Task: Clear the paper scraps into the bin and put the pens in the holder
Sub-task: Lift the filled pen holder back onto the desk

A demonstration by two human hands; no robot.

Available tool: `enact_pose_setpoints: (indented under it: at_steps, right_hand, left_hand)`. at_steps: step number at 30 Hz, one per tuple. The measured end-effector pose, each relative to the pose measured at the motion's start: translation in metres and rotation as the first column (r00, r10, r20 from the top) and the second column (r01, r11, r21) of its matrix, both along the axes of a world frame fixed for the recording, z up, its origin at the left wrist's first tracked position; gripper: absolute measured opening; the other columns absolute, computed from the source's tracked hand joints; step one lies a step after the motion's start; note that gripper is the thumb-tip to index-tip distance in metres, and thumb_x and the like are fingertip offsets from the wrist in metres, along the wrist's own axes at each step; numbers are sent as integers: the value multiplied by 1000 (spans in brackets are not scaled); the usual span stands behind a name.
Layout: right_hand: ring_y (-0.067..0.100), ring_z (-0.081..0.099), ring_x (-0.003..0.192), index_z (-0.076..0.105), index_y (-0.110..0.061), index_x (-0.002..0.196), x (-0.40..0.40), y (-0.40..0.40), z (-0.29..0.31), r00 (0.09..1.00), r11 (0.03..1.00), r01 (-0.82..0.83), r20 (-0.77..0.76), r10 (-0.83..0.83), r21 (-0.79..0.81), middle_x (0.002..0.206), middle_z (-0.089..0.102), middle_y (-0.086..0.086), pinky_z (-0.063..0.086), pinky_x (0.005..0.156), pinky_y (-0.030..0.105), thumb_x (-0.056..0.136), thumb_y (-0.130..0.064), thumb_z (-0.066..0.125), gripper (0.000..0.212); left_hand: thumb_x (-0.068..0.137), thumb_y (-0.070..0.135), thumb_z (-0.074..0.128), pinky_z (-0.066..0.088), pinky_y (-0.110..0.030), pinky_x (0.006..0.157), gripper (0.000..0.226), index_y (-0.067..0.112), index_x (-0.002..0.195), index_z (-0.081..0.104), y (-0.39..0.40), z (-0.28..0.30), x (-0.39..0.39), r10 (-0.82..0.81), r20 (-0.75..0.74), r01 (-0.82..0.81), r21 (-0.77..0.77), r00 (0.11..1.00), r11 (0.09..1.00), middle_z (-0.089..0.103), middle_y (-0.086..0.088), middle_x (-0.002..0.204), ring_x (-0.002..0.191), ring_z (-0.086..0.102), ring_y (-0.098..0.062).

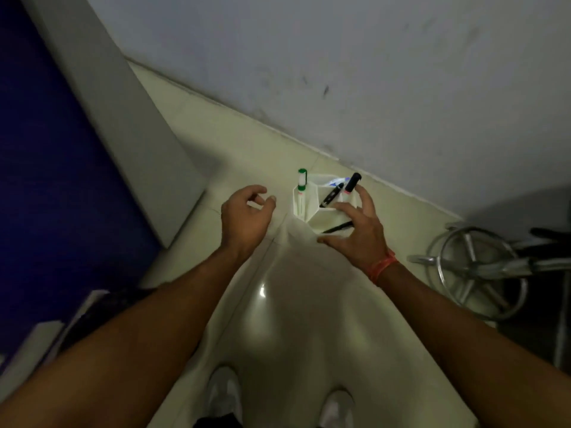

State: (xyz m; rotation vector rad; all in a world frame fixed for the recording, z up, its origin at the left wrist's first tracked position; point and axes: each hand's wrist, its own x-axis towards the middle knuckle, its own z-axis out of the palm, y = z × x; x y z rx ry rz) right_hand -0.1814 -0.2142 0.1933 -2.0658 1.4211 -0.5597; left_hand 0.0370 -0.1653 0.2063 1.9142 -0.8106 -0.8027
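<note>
Head view, white pen holder on the pale floor by the wall, green-capped marker and black markers standing in it, right hand spread loose over its near side, grasping nothing, left hand just beside it, fingers curled, empty.

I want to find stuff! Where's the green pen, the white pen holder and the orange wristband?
green pen (302, 180), head view, capped top.
white pen holder (310, 201), head view, front wall.
orange wristband (383, 266), head view, band on right wrist.

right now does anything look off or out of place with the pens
One thing: a black pen lies nearly flat across the front pocket of the white holder, under the right hand, while the green-capped markers stand upright. Nothing looks spilled.
</note>
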Motion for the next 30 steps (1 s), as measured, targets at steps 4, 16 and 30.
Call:
enact_pose_setpoints:
  at_steps: [4,16,30]
  right_hand:
    - [27,59,116,68,-24,106,22,8,151,996,996,-85,4,85,15,156,24,9,52,93,31,43,-35,94,68]
    - [26,39,137,65,-24,112,220,35,490,937,940,-323,104,335,-110,157,20,9,49,102,40,49,-32,93,70]
    - [35,41,133,60,-23,118,441,55,514,917,917,-398,-45,397,-36,159,14,6,43,103,40,57,-29,90,68]
  left_hand:
    - [85,20,68,58,-41,63,10,25,93,71,21,154,11,151,-120,-160,-73,981,984,66,-1,76,62,61,-17]
    - [83,11,69,57,-33,71,13,15,94,74,96,484,170,360,-221,-418,-343,906,841,72,-3,79,71,68,-19]
    - [88,22,73,55,-23,82,32,10,117,68,147,483,339,507,-48,-502,-246,861,829,69,-2,102,89,63,-9]
